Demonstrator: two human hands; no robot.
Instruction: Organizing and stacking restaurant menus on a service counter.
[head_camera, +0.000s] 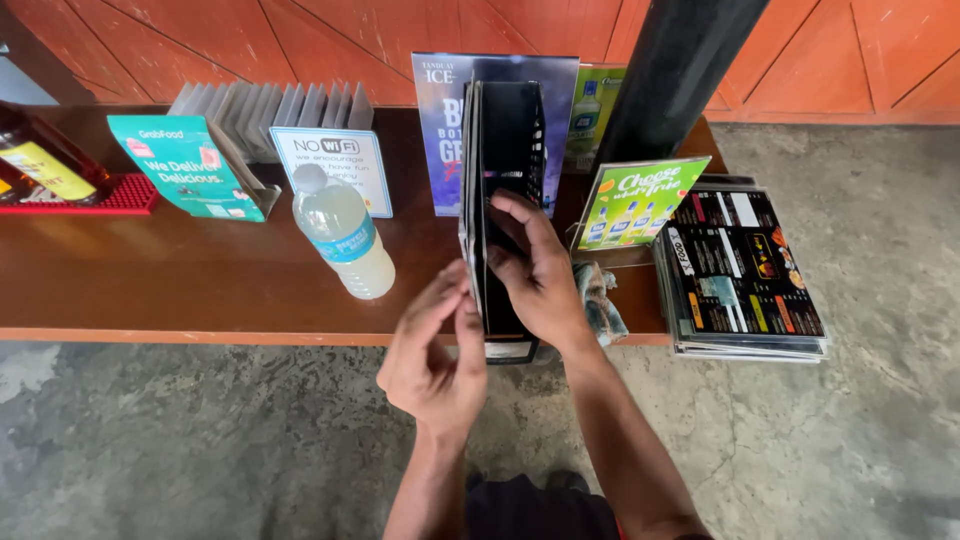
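On a brown wooden worktop (150, 280), a red mat (100, 197) carrying a bottle (45, 160) sits at the far left, beside a teal table card (185, 165) and a white sign card (335, 165). A clear plastic water bottle (345, 235) with a blue label lies tilted near the worktop's front edge. The left hand (435, 350) rises from below, palm turned inward, thumb and fingers pinching the near edge of a stack of black menu folders (500, 170) standing upright at the worktop's front. The right hand (535, 270), wrist bent downward, curls its fingers into the stack, its grip closed on one folder's edge. A crumpled cloth (600, 300) lies just beside that hand. A green drinks card (635, 200) and flat printed menus (740, 270) lie to the right.
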